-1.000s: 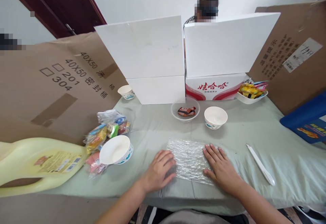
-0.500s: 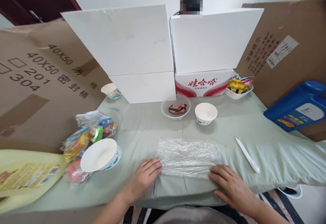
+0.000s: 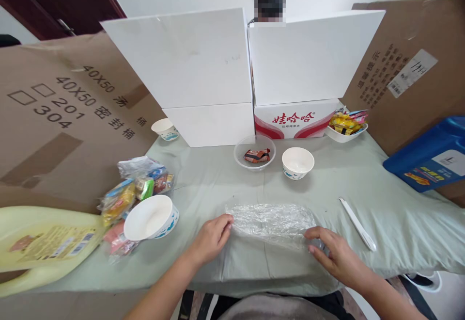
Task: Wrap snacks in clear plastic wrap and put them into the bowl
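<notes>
A crinkled clear plastic bag, or a folded sheet of film, lies flat on the cloth-covered table in front of me. My left hand pinches its left edge between thumb and fingers. At the lower right corner, my right hand has its thumb and bent forefinger around the plastic edge, a small gap showing between them. To the right of the bag lies a white utility knife. Behind it stand a white paper bowl and a clear plastic bowl with a brown wrapped packet inside.
Left are another paper bowl, bagged snacks and a yellow jug. White boxes line the back, with a snack-filled bowl beside them. A blue bottle lies right. A person is beyond the boxes.
My fingers, laid flat beside the plastic earlier, have now curled in at its edges. The front edge of the plastic has been drawn up and looks narrower. The view has shifted slightly.
</notes>
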Demonstrator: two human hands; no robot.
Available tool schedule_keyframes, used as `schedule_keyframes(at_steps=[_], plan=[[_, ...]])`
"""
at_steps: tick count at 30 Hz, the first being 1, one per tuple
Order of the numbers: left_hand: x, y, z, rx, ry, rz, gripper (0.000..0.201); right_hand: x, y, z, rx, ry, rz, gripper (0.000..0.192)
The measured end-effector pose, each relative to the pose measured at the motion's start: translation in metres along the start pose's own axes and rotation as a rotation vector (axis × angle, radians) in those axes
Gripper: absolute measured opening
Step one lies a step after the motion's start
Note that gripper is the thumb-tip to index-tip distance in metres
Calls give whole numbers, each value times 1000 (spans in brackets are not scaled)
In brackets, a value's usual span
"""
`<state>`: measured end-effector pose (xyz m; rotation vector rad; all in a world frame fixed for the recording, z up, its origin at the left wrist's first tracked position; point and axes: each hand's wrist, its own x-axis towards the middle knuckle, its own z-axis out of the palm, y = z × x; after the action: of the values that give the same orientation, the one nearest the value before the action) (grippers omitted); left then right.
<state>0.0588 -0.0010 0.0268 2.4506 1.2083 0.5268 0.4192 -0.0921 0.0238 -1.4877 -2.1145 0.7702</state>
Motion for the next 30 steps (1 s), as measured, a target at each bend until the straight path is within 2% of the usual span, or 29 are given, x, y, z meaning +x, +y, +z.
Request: schedule_keyframes(at_steps=[2, 4, 6, 11, 14, 17, 19, 26, 30], plan=[[1, -1, 3, -2, -7, -7, 18, 5, -2, 0, -32, -96, -56, 34], [-2, -3, 5, -31, -5, -17, 17, 5, -3, 2, -97, -132, -123, 33], [-8, -7, 6, -79, 2, -29, 17, 3, -2, 5, -154, -78, -140, 17], [-17, -15, 4, -207, 1, -123, 17, -2, 6, 7, -122, 40, -136, 18], [-11, -16, 5, -229, 57, -246, 17, 8, 10, 8, -40, 65, 15, 22], [1, -16, 10, -123, 124, -355, 17, 23, 14, 15, -61, 128, 237, 26], [9, -14, 14, 2, 154, -386, 16, 31, 16, 21, -141, 166, 302, 29], [22, -17, 35, 340, 135, -415, 18, 29, 20, 42, -370, 252, 231, 32], [21, -18, 39, 423, 226, -345, 25, 27, 23, 45, -424, 241, 203, 31]])
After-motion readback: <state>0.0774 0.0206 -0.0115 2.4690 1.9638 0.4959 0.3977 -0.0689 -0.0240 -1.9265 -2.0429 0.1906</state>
